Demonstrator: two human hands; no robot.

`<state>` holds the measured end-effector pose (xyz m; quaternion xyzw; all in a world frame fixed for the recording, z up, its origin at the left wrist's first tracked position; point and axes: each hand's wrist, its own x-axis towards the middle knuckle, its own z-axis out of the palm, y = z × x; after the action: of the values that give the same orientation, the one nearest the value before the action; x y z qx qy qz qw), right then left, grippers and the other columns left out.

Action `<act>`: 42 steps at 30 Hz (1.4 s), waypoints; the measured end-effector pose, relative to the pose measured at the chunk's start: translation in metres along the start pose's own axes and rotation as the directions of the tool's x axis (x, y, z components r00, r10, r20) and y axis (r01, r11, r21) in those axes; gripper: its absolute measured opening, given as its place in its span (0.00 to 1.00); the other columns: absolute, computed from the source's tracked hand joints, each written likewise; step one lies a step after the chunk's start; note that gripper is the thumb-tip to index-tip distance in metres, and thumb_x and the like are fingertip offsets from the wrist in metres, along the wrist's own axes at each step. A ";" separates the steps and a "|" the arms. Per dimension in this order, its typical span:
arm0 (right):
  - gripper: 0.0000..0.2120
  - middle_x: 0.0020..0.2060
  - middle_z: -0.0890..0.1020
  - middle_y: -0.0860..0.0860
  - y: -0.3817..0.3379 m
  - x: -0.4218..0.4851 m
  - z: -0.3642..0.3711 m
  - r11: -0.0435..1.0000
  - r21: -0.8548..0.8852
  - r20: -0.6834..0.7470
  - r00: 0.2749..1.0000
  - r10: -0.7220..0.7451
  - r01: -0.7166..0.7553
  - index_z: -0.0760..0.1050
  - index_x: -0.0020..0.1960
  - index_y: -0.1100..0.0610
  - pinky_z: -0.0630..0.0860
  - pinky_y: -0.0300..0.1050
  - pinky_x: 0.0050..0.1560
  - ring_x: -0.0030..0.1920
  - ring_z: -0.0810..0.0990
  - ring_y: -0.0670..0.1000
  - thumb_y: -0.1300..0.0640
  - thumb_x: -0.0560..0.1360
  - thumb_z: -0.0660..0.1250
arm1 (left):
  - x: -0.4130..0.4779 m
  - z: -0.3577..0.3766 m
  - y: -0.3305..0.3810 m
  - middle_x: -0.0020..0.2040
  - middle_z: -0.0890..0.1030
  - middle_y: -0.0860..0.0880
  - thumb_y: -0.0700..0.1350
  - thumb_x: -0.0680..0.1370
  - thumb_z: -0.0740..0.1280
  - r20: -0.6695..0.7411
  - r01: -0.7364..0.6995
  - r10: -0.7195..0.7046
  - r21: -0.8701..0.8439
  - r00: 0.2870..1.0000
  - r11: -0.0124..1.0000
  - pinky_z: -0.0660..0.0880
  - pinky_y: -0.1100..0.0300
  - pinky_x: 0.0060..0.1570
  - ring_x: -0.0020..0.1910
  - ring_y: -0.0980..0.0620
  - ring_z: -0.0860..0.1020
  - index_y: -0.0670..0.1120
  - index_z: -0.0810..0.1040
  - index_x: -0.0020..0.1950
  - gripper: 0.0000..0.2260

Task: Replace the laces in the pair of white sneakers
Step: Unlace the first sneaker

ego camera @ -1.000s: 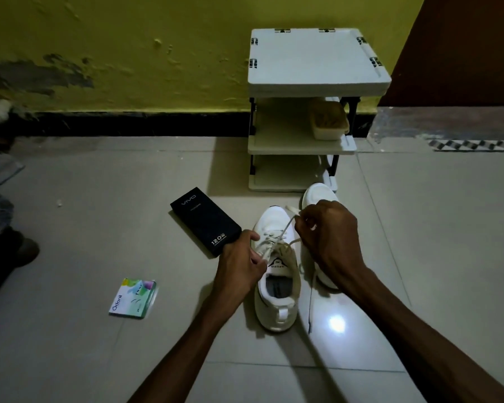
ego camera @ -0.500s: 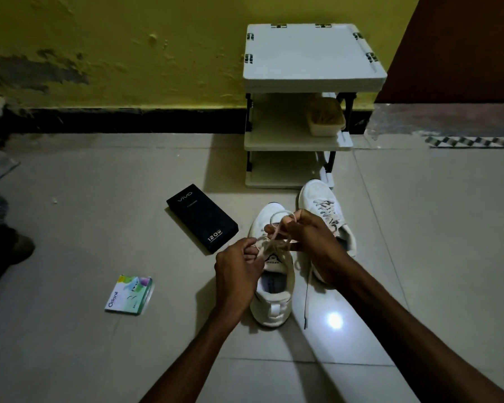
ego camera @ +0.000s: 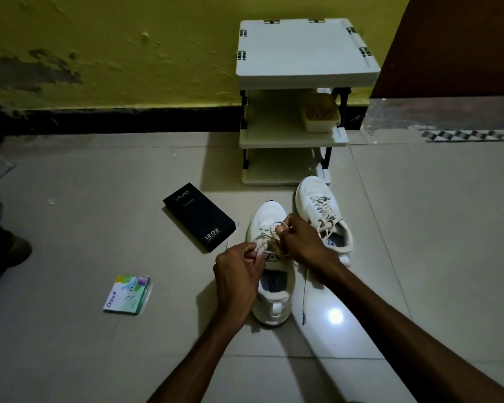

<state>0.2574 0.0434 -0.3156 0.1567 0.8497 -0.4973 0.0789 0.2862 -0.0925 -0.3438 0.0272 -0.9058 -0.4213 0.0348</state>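
Observation:
Two white sneakers stand on the tiled floor. The near sneaker (ego camera: pixel 274 289) points away from me, and both hands work at its lace (ego camera: pixel 266 231) over the tongue. My left hand (ego camera: pixel 239 271) pinches one strand at the shoe's left side. My right hand (ego camera: pixel 300 242) holds a small loop of lace above the eyelets. A loose lace end (ego camera: pixel 304 298) trails down the floor on the shoe's right. The far sneaker (ego camera: pixel 322 213) sits laced, behind and to the right, partly hidden by my right hand.
A black phone box (ego camera: pixel 199 216) lies left of the sneakers. A small green and white packet (ego camera: pixel 127 295) lies further left, nearer me. A white three-tier rack (ego camera: pixel 304 68) with a tub (ego camera: pixel 320 114) stands against the yellow wall. Someone's dark shoe (ego camera: pixel 9 251) is at the left edge.
My right hand came down from over the far sneaker onto the near one, uncovering the far sneaker. It now holds a loop of lace close to my left hand.

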 end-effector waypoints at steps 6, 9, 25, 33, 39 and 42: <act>0.10 0.40 0.80 0.56 -0.006 -0.001 0.008 1.000 0.016 0.042 0.999 0.013 -0.014 0.68 0.42 0.53 0.77 0.55 0.46 0.43 0.79 0.59 0.50 0.79 0.58 | -0.001 0.002 0.001 0.45 0.85 0.49 0.43 0.75 0.73 0.014 -0.026 0.025 0.073 1.000 0.997 0.79 0.63 0.46 0.41 0.55 0.82 0.44 0.84 0.50 0.06; 0.09 0.38 0.78 0.54 -0.010 -0.005 0.006 0.935 0.334 0.095 0.992 0.089 -0.116 0.69 0.45 0.57 0.73 0.45 0.36 0.38 0.77 0.52 0.54 0.82 0.57 | -0.001 0.002 0.002 0.46 0.85 0.48 0.43 0.75 0.72 0.034 -0.008 0.005 0.076 0.999 0.997 0.76 0.66 0.46 0.43 0.54 0.82 0.43 0.83 0.51 0.06; 0.12 0.31 0.74 0.53 0.007 0.000 -0.019 0.855 0.437 0.051 0.957 0.286 -0.279 0.71 0.40 0.58 0.65 0.43 0.30 0.29 0.70 0.50 0.53 0.80 0.61 | -0.001 0.004 -0.010 0.40 0.82 0.54 0.46 0.73 0.74 0.022 -0.028 0.027 0.036 0.999 0.999 0.66 0.76 0.33 0.37 0.59 0.78 0.49 0.81 0.44 0.04; 0.18 0.61 0.78 0.45 -0.022 0.002 -0.039 0.826 0.557 0.106 0.980 -0.169 0.082 0.72 0.66 0.52 0.74 0.47 0.63 0.63 0.75 0.46 0.66 0.80 0.59 | -0.007 0.007 -0.003 0.52 0.72 0.55 0.39 0.75 0.72 0.023 -0.163 0.163 -0.004 0.986 0.987 0.67 0.78 0.44 0.49 0.58 0.74 0.48 0.79 0.52 0.09; 0.17 0.53 0.83 0.49 0.006 0.002 -0.032 0.947 -0.226 -0.053 0.968 -0.245 0.228 0.79 0.59 0.53 0.67 0.21 0.41 0.51 0.80 0.45 0.68 0.74 0.64 | 0.004 0.008 -0.002 0.56 0.70 0.52 0.45 0.77 0.69 0.169 -0.274 0.247 0.163 0.954 0.948 0.76 0.57 0.51 0.56 0.52 0.73 0.53 0.78 0.57 0.10; 0.06 0.42 0.85 0.48 0.008 -0.007 -0.033 0.913 -0.354 -0.088 0.964 -0.250 0.205 0.83 0.49 0.53 0.65 0.23 0.34 0.43 0.81 0.45 0.57 0.73 0.71 | 0.011 0.012 0.003 0.59 0.71 0.50 0.47 0.77 0.68 0.230 -0.312 0.260 0.225 0.938 0.923 0.75 0.56 0.54 0.57 0.51 0.71 0.51 0.78 0.60 0.11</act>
<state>0.2680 0.0743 -0.3042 0.0728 0.9388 -0.3365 -0.0096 0.2740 -0.0824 -0.3491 -0.1431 -0.9461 -0.2907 0.0029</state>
